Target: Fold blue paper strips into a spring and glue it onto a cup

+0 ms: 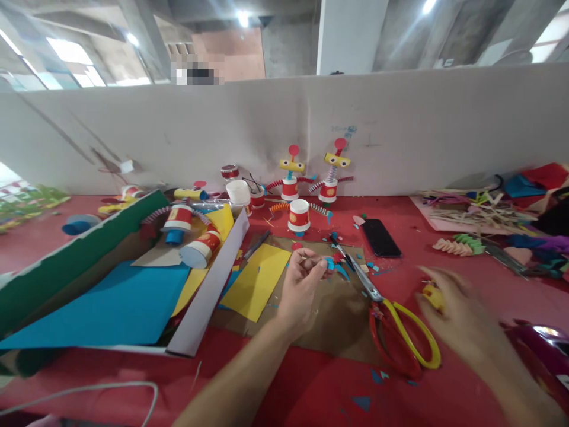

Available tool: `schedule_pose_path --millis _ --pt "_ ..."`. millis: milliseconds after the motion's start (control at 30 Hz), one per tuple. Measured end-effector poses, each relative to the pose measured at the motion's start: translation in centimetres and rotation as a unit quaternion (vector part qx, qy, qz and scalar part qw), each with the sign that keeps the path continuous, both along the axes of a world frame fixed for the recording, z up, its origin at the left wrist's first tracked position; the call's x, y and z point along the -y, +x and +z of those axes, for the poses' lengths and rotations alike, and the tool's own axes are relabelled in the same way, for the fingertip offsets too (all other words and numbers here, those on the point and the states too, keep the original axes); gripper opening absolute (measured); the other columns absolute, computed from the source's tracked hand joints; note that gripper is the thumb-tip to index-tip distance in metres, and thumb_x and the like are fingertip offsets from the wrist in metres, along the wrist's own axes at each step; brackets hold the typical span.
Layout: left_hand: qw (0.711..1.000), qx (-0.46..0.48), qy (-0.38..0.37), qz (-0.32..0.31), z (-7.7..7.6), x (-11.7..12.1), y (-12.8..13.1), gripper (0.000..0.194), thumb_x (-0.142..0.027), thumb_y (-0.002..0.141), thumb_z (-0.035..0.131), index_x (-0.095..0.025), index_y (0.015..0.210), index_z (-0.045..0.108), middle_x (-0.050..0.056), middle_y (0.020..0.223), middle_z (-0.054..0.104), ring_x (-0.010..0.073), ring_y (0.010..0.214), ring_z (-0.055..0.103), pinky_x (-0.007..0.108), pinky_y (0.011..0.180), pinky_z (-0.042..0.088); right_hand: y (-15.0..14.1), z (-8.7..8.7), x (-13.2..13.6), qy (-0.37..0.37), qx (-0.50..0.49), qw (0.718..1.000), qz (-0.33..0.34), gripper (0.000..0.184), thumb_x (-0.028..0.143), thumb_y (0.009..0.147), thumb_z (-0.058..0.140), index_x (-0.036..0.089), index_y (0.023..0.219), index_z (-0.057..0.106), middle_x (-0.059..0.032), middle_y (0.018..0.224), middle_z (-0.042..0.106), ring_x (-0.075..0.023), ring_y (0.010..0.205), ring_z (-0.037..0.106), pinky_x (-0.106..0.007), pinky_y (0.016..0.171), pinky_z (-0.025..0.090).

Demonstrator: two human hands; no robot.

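Note:
My left hand (302,287) is over the brown cardboard, thumb and finger pinched on a small blue paper piece (329,263). To the right, my right hand (460,311), blurred by motion, curls around a small yellow object (433,296) with some red on it; its kind is unclear. Between the hands lie scissors (373,290) with one yellow and one red handle, their blades on the cardboard (333,323). Just beyond my left hand stands a red-and-white paper cup figure (299,217) with folded paper arms, one orange, one pale. Blue paper scraps are scattered near the blades.
On the left, a box (207,296) holds blue sheets and cup figures. Yellow paper (260,281) lies beside it. Two finished-looking cup figures (290,188) stand by the wall. A black phone (381,237) lies right of centre; paper strips (471,216) are piled further right.

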State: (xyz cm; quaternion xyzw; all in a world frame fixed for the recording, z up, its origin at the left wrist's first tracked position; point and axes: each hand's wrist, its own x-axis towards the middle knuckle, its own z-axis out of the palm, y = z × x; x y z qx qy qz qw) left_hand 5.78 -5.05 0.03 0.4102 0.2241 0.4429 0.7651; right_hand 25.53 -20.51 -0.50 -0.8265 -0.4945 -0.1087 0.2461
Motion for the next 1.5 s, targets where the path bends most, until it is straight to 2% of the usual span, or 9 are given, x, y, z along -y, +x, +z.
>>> schedule_pose_path --millis 100,233,667,933,1067,1167,1300,1400,1500 --pt "0.999 -0.018 0.022 0.021 0.0 -0.1 0.1 0.028 -0.024 0.077 0.068 -0.02 0.094 0.045 -0.001 0.085 0.065 0.0105 0.077 0.061 0.025 0.073 0.046 -5.6 2.3 -4.0 0.107 -0.188 0.968 0.128 0.033 0.037 0.083 0.056 0.024 0.113 0.052 -0.0105 0.114 0.061 -0.0262 0.104 0.059 -0.043 0.089 0.047" --pt "0.999 -0.016 0.025 0.016 0.4 -0.1 0.1 0.03 -0.02 0.076 0.068 -0.02 0.094 0.045 0.0 0.085 0.066 0.0111 0.082 0.061 0.025 0.077 0.044 -9.1 2.5 -7.8 0.138 -0.323 0.917 0.191 0.024 0.037 0.081 0.062 0.022 0.099 0.056 -0.0069 0.099 0.066 -0.0212 0.091 0.063 -0.036 0.082 0.051" --pt "0.997 -0.054 0.015 -0.051 -0.2 -0.2 0.2 0.026 -0.015 0.077 0.066 -0.019 0.094 0.047 0.002 0.087 0.068 0.0127 0.085 0.062 0.029 0.083 0.045 -8.0 -0.1 -8.0 0.174 -0.394 0.887 0.165 0.012 0.033 0.083 0.061 0.021 0.085 0.062 -0.0014 0.084 0.065 -0.0164 0.08 0.062 -0.029 0.075 0.048" --pt "0.997 -0.057 0.034 -0.049 -0.1 -0.7 -0.2 0.028 -0.012 0.07 0.07 -0.019 0.088 0.05 0.002 0.086 0.067 0.0125 0.081 0.063 0.026 0.077 0.047 -7.6 -0.2 -7.8 0.152 -0.369 0.902 0.167 0.015 0.036 0.085 0.059 0.022 0.089 0.063 -0.0024 0.085 0.068 -0.0175 0.079 0.064 -0.031 0.077 0.049" --pt "0.988 -0.108 0.105 -0.029 -0.6 -1.4 -0.4 0.027 -0.013 0.07 0.068 -0.02 0.088 0.049 0.004 0.09 0.069 0.0148 0.083 0.065 0.029 0.078 0.048 -7.1 -0.5 -8.2 0.126 -0.337 0.912 0.196 0.012 0.031 0.085 0.057 0.022 0.091 0.062 -0.0041 0.09 0.068 -0.0191 0.084 0.065 -0.033 0.079 0.051" --pt "0.94 -0.221 0.261 0.015 -1.9 -2.4 -0.6 0.024 -0.015 0.071 0.066 -0.021 0.09 0.053 0.004 0.092 0.068 0.0158 0.085 0.065 0.03 0.08 0.048 -6.3 -0.8 -8.6 0.113 -0.299 0.929 0.187 0.014 0.023 0.082 0.056 0.021 0.095 0.061 -0.0062 0.093 0.069 -0.0203 0.085 0.066 -0.036 0.08 0.051" --pt "0.795 -0.379 0.472 0.044 -3.3 -3.8 -1.3 0.026 -0.014 0.072 0.061 -0.024 0.097 0.058 0.004 0.091 0.068 0.0181 0.086 0.065 0.03 0.078 0.049 -5.4 -1.1 -8.9 0.12 -0.24 0.952 0.145 0.015 0.017 0.081 0.05 0.019 0.09 0.061 -0.0079 0.091 0.068 -0.0208 0.082 0.065 -0.036 0.079 0.05" --pt "0.708 -0.423 0.56 0.074 -3.2 -4.7 -1.8 0.028 -0.016 0.078 0.056 -0.022 0.105 0.057 0.008 0.094 0.068 0.0214 0.089 0.064 0.034 0.08 0.049 -5.3 -1.2 -8.8 0.108 -0.202 0.964 0.137 0.016 0.016 0.081 0.048 0.019 0.089 0.062 -0.0085 0.09 0.068 -0.0219 0.082 0.064 -0.036 0.078 0.049" --pt "0.635 -0.439 0.635 0.028 -2.7 -5.2 -2.2 0.023 -0.017 0.084 0.049 -0.021 0.105 0.058 0.01 0.097 0.068 0.0227 0.092 0.063 0.037 0.084 0.048 -5.8 -1.3 -8.8 0.095 -0.168 0.972 0.136 0.017 0.015 0.082 0.048 0.019 0.09 0.062 -0.0084 0.09 0.068 -0.0229 0.082 0.064 -0.035 0.076 0.048"
